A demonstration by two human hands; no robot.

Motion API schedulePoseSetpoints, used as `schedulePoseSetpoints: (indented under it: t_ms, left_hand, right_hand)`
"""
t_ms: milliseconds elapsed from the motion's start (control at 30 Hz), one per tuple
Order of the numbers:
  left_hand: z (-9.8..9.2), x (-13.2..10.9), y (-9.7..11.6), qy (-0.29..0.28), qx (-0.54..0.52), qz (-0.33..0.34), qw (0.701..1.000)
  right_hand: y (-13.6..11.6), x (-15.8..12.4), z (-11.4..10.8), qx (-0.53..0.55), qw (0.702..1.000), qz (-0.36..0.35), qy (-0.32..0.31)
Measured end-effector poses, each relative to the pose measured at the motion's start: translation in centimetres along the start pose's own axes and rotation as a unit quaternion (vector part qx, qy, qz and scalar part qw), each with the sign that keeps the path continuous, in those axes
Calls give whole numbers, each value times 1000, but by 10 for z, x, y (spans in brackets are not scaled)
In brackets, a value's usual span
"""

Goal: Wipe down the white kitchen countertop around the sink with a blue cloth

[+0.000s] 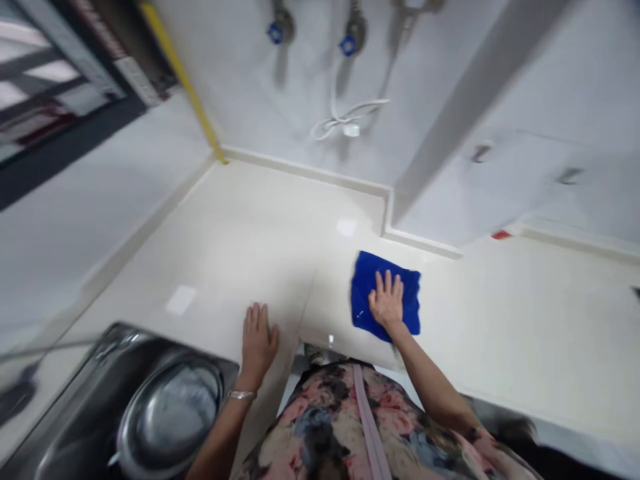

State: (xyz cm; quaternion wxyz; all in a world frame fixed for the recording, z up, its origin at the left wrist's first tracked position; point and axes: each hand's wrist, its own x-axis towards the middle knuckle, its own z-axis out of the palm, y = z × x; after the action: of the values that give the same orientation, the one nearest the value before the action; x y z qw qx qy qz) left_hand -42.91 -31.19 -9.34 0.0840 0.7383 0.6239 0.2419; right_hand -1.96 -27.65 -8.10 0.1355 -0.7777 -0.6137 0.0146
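Observation:
A blue cloth (363,293) lies spread out on the pale countertop (250,233). On top of it, my right hand (387,303) presses down flat with the fingers spread. My left hand (259,340) rests palm down on the counter beside the sink, holding nothing, its fingers stretched out and thumb apart. A bracelet circles my left wrist.
At the lower left is a metal sink (85,400) with a metal basin (130,427) in it. A yellow pipe (185,83) runs down the wall corner. Blue-handled valves (349,45) and a white cable (330,123) are on the wall. A small red object (501,235) lies at the wall's foot.

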Motion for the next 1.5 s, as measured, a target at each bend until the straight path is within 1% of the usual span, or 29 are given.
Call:
schedulePoseSetpoints:
  t_ms: [67,133,200,300,333,367,433,467,533,700,767,867,967,1100,1200,1300,1400,1467,1500]
  left_hand:
    - [-21,-55,-3,7,50,-106,993]
    - [-39,-112,-1,10,86,-205,975]
    - [-55,-169,1,23,113,-300,947]
    - [-76,-246,4,59,152,-427,889]
    - [-82,-266,6,67,161,-452,875]
    - [-87,-283,8,72,165,-464,867]
    - [-94,-303,13,76,166,-467,865]
    - [-96,-307,16,79,166,-466,866]
    - [-97,-308,20,89,167,-465,865]
    - [-97,-298,27,84,165,-462,867]
    - [-97,-298,28,81,165,-459,869]
    - [-96,-302,29,81,167,-451,873]
    - [-92,-304,29,93,160,-443,877]
    - [-86,-307,28,120,145,-436,880]
    - [-82,-309,29,134,131,-436,880]
    - [-81,-307,31,133,121,-453,873]
    - [-81,-304,34,122,108,-473,866]
    - [-81,-307,37,130,102,-483,860]
    - [-82,-311,39,144,104,-493,852]
  right_hand:
    - [-5,9,11,-29,999,0,-12]
    - [-2,17,19,-32,999,-12,-7]
    - [5,23,26,-21,999,-34,3]
    - [14,27,30,0,998,-62,13]
    - [16,27,31,5,998,-67,15]
    - [16,27,32,10,997,-70,20]
    - [9,26,34,18,997,-72,31]
    - [2,25,36,21,996,-77,36]
    - [-21,25,41,26,994,-102,36]
    - [-104,17,53,36,975,-217,9]
    - [-135,15,57,39,968,-248,-14]
    - [-173,13,62,37,953,-293,-66]
    - [-213,9,66,22,939,-327,-108]
    - [-284,-12,70,-11,925,-358,-130]
    - [-342,-34,73,-30,901,-411,-134]
    - [-388,-47,77,-29,877,-459,-141]
    - [-416,-47,82,1,865,-478,-150]
    - [-424,-42,86,26,859,-487,-153]
    - [-424,-39,88,36,856,-493,-154]
